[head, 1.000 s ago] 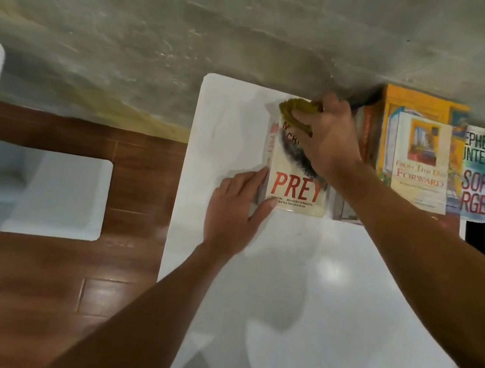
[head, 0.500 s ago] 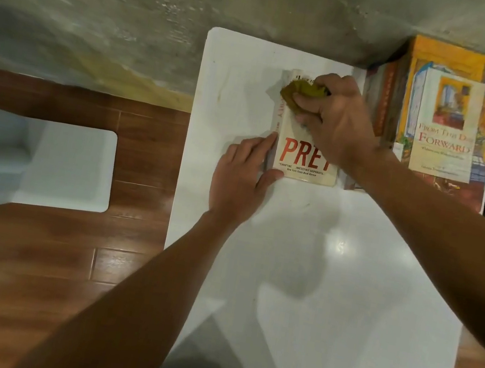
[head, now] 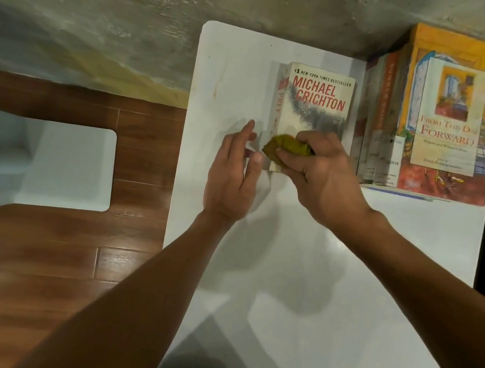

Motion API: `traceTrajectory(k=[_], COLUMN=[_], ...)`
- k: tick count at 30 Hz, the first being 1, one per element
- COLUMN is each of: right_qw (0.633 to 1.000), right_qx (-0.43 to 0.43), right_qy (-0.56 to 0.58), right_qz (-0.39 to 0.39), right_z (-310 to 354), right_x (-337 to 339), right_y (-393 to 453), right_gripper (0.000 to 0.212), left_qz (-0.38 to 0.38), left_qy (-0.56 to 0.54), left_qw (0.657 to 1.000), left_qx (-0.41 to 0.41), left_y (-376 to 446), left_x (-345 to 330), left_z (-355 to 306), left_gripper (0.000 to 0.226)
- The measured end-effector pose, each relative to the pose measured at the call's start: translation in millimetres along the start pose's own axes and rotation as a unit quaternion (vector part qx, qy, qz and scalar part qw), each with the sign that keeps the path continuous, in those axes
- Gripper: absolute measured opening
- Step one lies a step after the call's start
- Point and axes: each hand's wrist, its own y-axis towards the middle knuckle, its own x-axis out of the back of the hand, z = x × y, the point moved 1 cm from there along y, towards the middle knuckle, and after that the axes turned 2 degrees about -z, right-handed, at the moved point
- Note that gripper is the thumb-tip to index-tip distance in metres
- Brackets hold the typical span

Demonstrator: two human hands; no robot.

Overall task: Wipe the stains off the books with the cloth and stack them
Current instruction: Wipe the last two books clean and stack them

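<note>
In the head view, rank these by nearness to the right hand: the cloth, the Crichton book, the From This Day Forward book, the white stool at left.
From the right hand:
1. cloth, in its grip
2. Crichton book, under it
3. From This Day Forward book, atop the right-side stack
4. white stool, far left, on the floor

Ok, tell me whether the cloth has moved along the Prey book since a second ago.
Yes. The cloth went from the Prey book cover's far end to its near end.

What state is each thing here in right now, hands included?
Crichton paperback: flat on the white table, cover up.
Cloth: crumpled, pressed on the paperback's near end.
Right hand: grips the cloth.
Left hand: fingers straight, beside the spine.
Book stack: piled at the right.
</note>
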Motion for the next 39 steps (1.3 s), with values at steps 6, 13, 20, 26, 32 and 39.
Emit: traceTrajectory(k=[6,13,20,26,32,39], right_qw=[0.999,0.925,0.974,0.983,0.987,0.994], right_qx=[-0.025,-0.259,-0.206,-0.173,-0.141,-0.100], right_qy=[0.010,0.258,0.073,-0.050,-0.076,-0.028], right_qz=[0.033,0.106,-0.058,-0.027,0.009,0.040], right_z=[9,5,-36,-47,-50,-33], right_x=[0,40,63,35,33,31], right_y=[-14,-3,66,94,95,57], right_gripper=[0.029,0.034,0.031,0.038,0.040,0.036], left_qz=[-0.001,-0.008,0.012,0.024,0.026,0.016], left_qy=[-0.004,-0.026,0.019,0.038,0.063,0.066], left_qw=[1.000,1.000,0.998,0.998,0.995,0.994], left_qx=[-0.005,-0.014,-0.061,-0.042,-0.067,-0.086], left_y=[-1,-2,-4,-2,-1,-1], left_x=[1,1,-4,-3,-4,-6], left_z=[3,3,7,6,6,8], left_gripper=[0.049,0.047,0.054,0.060,0.058,0.050])
